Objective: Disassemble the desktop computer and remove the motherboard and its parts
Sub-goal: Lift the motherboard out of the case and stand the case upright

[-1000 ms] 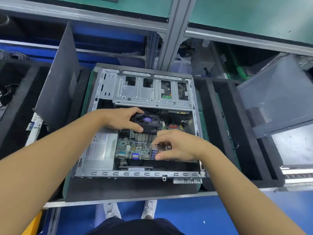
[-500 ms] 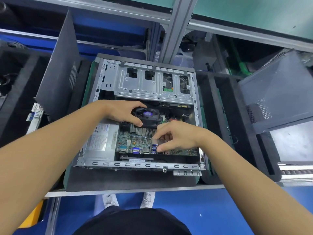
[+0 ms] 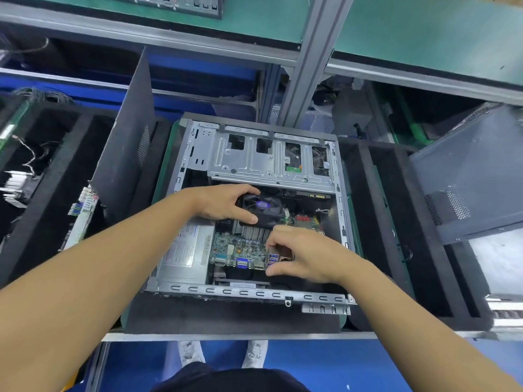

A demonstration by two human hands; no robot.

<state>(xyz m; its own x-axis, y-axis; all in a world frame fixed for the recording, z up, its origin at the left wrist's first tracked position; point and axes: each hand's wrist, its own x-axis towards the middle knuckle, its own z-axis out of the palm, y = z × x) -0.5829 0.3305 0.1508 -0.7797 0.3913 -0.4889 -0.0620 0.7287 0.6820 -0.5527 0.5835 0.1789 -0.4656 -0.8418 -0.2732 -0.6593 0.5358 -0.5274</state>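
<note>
An open desktop case (image 3: 198, 154) lies flat on the bench with its side off. Inside sits the green motherboard (image 3: 232, 250), with its black CPU fan (image 3: 264, 206) over a finned heatsink (image 3: 254, 232). My left hand (image 3: 223, 203) grips the left side of the fan, thumb on its near edge. My right hand (image 3: 304, 254) pinches the metal port block (image 3: 278, 257) with blue USB sockets at the board's near edge. The right part of the board is hidden under that hand.
A silver power supply (image 3: 184, 250) fills the case's near left corner and a drive cage (image 3: 268, 159) spans the far side. A removed dark side panel (image 3: 124, 137) leans at the left, another panel (image 3: 469, 171) at the right. Black foam trays (image 3: 376, 222) flank the case.
Both hands keep the same holds on the fan and port block. The board's near edge looks slightly raised and shifted; the camera view shifted a little.
</note>
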